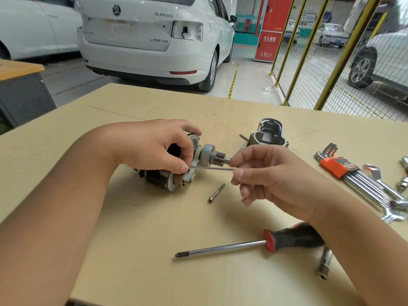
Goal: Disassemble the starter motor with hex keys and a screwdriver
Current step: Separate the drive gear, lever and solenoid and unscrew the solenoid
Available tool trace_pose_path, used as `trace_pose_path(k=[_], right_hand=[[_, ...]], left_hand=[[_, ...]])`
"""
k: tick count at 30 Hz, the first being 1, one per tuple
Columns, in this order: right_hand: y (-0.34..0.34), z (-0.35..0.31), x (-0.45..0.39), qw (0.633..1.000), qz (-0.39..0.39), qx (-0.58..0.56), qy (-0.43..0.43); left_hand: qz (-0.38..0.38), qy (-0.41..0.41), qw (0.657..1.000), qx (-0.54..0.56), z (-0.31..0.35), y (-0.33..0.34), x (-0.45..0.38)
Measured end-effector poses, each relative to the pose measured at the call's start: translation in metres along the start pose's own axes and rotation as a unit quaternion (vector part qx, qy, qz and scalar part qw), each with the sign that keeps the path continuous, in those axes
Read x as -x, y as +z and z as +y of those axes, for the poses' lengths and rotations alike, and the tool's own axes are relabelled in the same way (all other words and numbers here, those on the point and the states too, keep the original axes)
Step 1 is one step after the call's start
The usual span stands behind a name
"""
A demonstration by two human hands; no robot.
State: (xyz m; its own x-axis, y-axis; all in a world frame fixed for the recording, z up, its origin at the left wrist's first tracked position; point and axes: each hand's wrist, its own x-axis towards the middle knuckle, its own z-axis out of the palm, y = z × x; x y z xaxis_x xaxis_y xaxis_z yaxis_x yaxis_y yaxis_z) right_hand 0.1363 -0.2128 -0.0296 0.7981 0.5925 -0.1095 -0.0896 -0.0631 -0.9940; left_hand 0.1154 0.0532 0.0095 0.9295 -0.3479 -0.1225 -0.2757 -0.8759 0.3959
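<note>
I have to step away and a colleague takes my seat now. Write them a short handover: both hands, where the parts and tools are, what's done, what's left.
Left hand grips the starter motor body on the table.
Right hand pinches a thin hex key set into the motor's front plate.
Done: nose housing is off, standing behind; one long bolt lies loose.
Screwdriver lies near; hex key set at right.
Left: finish this fastener, then separate the remaining motor parts.

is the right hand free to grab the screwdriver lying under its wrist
Probably not yet: the right hand pinches a thin rod running to the starter motor. The screwdriver lies unobstructed on the table, so it is reachable after letting go.
</note>
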Motion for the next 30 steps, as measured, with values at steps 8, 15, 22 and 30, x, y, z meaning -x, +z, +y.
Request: trace_pose_path(k=[8, 15, 22, 30], right_hand=[[0.0028, 0.0046, -0.0020, 0.985, 0.069, 0.121, -0.106], [0.0070, 0.0028, 0.0022, 0.990, 0.020, 0.139, 0.014], [0.0082, -0.0007, 0.0033, 0.976, 0.041, 0.210, -0.048], [0.0074, -0.0001, 0.0025, 0.936, 0.079, 0.330, -0.089]], left_hand=[[-0.004, 0.000, 1.000, -0.006, 0.0008, -0.0011, 0.0018], [0.002, 0.000, 1.000, -0.007, 0.0004, -0.0005, 0.0010], [0.008, -0.002, 1.000, -0.001, 0.0022, -0.0008, 0.0014], [-0.003, -0.020, 0.999, -0.040, 0.0058, -0.0006, 0.0063]])
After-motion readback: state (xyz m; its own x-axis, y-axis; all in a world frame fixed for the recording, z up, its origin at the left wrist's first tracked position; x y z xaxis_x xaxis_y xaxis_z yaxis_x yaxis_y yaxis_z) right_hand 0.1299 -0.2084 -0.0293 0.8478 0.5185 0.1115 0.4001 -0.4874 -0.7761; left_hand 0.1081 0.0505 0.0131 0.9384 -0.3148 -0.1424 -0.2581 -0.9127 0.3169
